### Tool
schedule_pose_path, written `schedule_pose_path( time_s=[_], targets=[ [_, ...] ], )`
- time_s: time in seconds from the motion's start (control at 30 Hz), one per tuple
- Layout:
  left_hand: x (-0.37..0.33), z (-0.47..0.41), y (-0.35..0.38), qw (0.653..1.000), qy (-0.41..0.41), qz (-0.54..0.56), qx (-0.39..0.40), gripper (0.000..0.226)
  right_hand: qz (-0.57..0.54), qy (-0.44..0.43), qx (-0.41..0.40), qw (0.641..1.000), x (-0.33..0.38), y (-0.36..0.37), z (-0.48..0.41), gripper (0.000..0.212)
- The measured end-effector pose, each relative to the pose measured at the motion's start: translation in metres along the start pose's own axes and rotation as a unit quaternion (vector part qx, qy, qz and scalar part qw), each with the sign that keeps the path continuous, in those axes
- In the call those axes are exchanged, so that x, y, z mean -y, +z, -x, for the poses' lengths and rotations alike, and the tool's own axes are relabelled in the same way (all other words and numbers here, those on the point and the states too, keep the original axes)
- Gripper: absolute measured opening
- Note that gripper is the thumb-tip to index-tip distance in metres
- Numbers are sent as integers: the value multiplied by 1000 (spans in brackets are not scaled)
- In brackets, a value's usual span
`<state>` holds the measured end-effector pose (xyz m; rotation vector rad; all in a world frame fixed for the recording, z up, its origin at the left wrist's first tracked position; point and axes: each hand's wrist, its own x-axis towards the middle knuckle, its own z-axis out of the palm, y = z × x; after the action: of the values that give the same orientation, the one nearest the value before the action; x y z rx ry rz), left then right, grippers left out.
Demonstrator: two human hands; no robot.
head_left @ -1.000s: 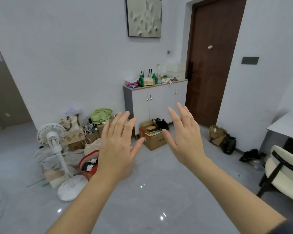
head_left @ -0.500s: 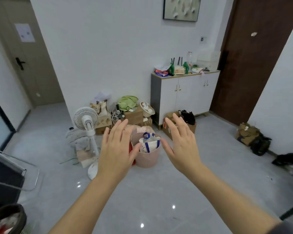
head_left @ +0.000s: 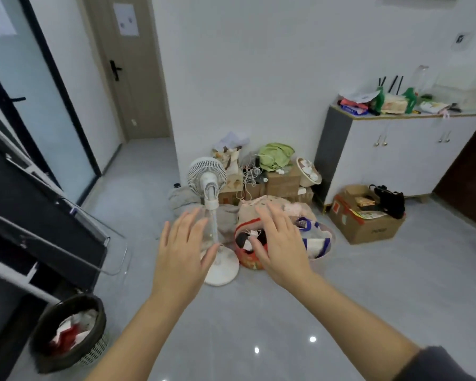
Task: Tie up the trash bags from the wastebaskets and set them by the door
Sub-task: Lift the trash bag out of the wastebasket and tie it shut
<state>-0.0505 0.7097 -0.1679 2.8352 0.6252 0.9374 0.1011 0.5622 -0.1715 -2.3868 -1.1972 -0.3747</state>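
A wastebasket (head_left: 69, 336) lined with a dark trash bag stands on the floor at the lower left, holding white and red rubbish. A pink wastebasket (head_left: 320, 243) with white and blue rubbish sits past my hands, beside a red basket (head_left: 248, 259). My left hand (head_left: 183, 254) and my right hand (head_left: 282, 246) are raised in front of me, palms down, fingers spread, holding nothing. The dark brown door (head_left: 467, 171) shows only as a strip at the right edge.
A white standing fan (head_left: 208, 182) stands just beyond my left hand. Cardboard boxes (head_left: 366, 215), clutter and a white cabinet (head_left: 401, 155) line the wall. A black frame (head_left: 39, 224) leans at the left. A beige door (head_left: 132, 67) is at the hallway's end.
The view has swung left and down. The brown door slid almost out of sight, and the dark-lined wastebasket came fully into view at the lower left. Both hands stay raised and empty.
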Motion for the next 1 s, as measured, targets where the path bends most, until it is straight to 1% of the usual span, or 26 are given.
schedule_pose_path(
  time_s=[0.1,0.3,0.43,0.53,0.63,0.7,0.77,0.9,1.0],
  targets=[
    [54,-10,9,999,-36,-8,8,48,-8,-20,32,999,30,41,-39,62],
    [170,-24,27,996,-78,-29,29,47,-19,-37,78,996,93,130,-97,60],
    [259,-31,36,993,-93,-35,60,48,-21,-29,116,993,146,193,-127,60],
    [326,-32,46,991,-102,-27,78,41,-23,-16,145,989,189,244,-151,63],
    [385,-25,60,985,-126,-26,111,41,-39,-13,182,982,226,294,-171,59],
    [426,-11,74,978,-156,-35,135,41,-47,-21,214,976,251,335,-180,58],
    [446,-1,82,973,-174,-39,144,41,-52,-28,235,970,265,357,-182,58],
    [505,42,121,958,-228,-60,166,44,-50,-73,296,951,294,441,-178,57],
    [550,82,159,950,-251,-68,171,41,-44,-79,332,939,308,511,-165,57]
  ],
)
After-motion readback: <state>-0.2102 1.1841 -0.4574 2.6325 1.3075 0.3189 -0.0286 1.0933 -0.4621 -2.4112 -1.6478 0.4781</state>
